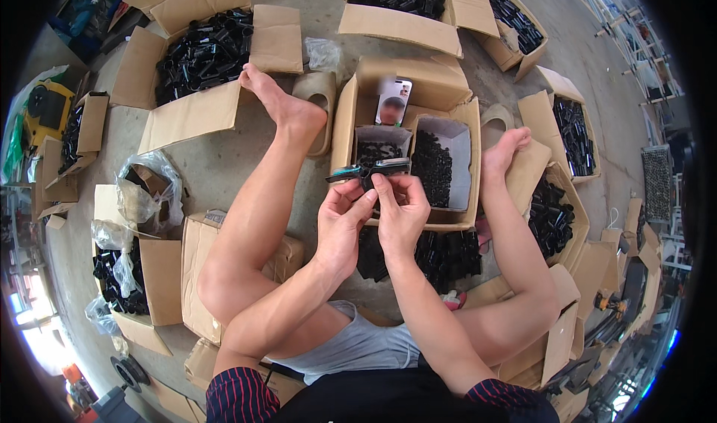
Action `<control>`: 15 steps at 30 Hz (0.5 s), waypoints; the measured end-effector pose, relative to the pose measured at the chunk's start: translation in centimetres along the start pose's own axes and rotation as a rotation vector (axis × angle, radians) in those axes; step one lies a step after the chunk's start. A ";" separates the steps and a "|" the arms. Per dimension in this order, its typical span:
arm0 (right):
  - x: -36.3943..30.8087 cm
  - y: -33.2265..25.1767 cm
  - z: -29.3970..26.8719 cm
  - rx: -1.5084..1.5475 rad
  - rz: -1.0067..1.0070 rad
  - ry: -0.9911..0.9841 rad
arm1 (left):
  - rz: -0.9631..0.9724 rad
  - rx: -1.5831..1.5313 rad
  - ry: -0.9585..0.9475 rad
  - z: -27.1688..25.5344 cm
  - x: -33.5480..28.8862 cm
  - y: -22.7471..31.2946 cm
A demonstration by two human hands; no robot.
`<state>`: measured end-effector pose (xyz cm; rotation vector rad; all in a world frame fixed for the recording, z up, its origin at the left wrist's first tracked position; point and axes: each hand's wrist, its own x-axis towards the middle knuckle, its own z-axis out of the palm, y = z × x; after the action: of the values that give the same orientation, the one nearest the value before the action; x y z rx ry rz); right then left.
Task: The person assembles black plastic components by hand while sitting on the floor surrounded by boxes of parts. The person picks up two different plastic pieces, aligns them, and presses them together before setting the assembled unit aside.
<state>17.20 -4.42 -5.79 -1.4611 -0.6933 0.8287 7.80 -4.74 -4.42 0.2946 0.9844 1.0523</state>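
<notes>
- The left hand [342,225] and the right hand [402,212] are nearly closed; together they pinch one black part [365,173].
- This part is held level, at the far end of both hands.
- Just beyond the hands, inside a cardboard box [475,165], a grey tray [458,145] contains small black pieces [432,170].
- Further ahead of the hands, a phone [390,103] stands with its screen lit.
- Far ahead, to the left, an open carton [190,120] contains many black tubes [205,45].

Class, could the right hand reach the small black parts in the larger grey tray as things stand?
Probably yes: the right hand is near, and the open grey tray leaves the small black parts uncovered, though the hand's grip is busy with the black piece.
</notes>
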 end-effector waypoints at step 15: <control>-0.5 -0.8 -1.7 -0.091 0.030 -0.086 | 0.031 0.037 0.012 0.0 -0.3 -0.5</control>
<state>18.35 -5.70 -4.97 -1.5275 -0.7846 0.8970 8.04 -5.28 -4.62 0.3354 1.0139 1.0660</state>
